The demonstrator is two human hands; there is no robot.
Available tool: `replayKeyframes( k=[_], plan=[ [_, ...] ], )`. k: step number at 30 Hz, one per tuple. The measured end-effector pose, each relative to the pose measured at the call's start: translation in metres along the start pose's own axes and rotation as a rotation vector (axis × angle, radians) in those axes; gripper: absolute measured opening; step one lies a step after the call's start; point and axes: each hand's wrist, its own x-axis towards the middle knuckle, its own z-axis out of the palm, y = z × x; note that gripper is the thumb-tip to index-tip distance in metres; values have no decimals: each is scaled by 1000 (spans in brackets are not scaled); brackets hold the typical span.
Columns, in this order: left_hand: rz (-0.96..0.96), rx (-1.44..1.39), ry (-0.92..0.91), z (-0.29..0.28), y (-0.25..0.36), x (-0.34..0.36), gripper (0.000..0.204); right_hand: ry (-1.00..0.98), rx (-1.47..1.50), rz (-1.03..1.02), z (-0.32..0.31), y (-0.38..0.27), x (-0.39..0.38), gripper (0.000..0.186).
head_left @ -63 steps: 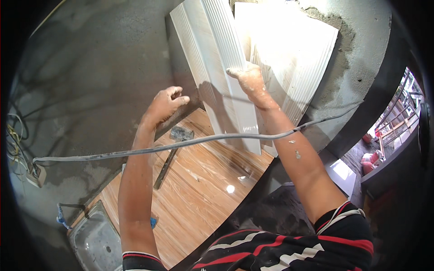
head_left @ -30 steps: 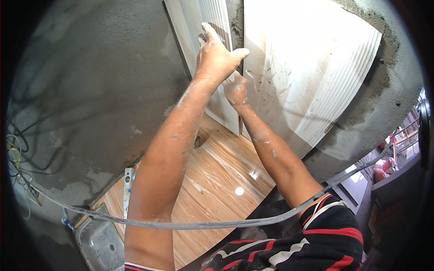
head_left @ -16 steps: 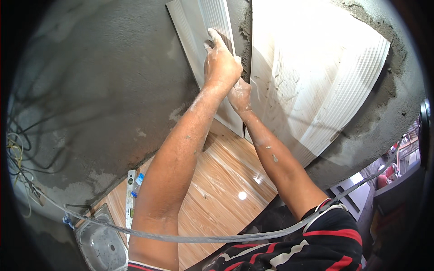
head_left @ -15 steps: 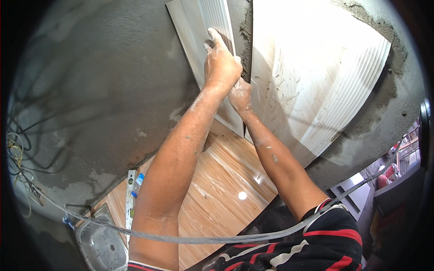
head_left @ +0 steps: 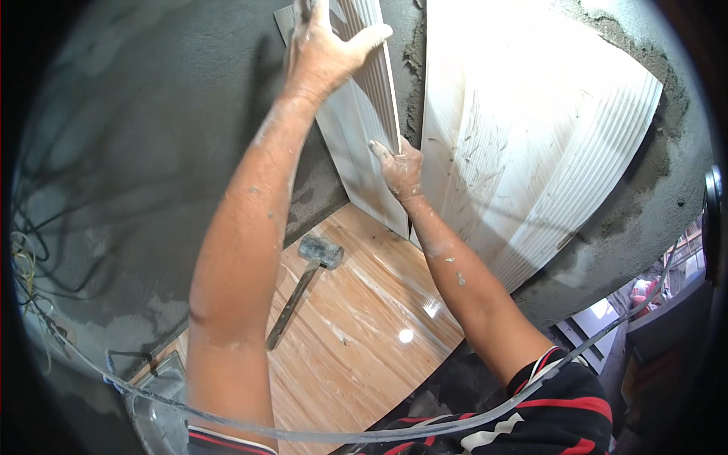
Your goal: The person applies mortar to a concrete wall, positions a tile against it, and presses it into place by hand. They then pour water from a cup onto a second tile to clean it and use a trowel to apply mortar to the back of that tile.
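Note:
A narrow white ribbed tile (head_left: 355, 152) stands upright at the top centre. My left hand (head_left: 326, 53) grips its upper part, thumb over the right edge, the fingertips partly cut off by the frame. My right hand (head_left: 398, 167) holds the same tile lower down at its right edge, thumb on the front. Just right of it a broad white tile (head_left: 531, 129) leans or sits against rough mortar on the wall. Below the hands a rubber mallet (head_left: 321, 252) lies on the wood-patterned counter top (head_left: 371, 326), beside my left forearm.
A steel sink (head_left: 155, 417) sits at lower left. Tangled wires (head_left: 30, 265) hang at the left grey wall (head_left: 136, 136). A grey cable (head_left: 341, 436) crosses in front of me. An opening (head_left: 667, 273) at the right shows clutter and pale boards (head_left: 580, 341).
My left hand has moved up and left along the narrow tile, away from my right hand, which is slightly lower. The mallet, mostly hidden half a second ago, now shows.

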Motion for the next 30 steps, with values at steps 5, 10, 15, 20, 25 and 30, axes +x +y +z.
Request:
replayKeyframes(
  k=[5, 10, 15, 20, 25, 30],
  plan=[
    [257, 189, 40, -9, -11, 35, 102, -43, 43, 98, 2, -13, 6, 28],
    [186, -132, -286, -13, 4, 58, 55, -159, -225, 224, -17, -14, 15, 30],
    [514, -83, -250, 1, -13, 70, 39, -339, -769, 193, -43, -58, 12, 26],
    [607, -257, -316, 13, -20, 79, 30, -408, -961, 156, -59, -63, 16, 25],
    [543, -354, -332, 28, -23, 82, 26, -367, -969, 122, -59, -49, 16, 23],
    [446, -332, -421, 42, -40, 92, 40, -335, -946, 105, -54, -57, 16, 23]
  ],
)
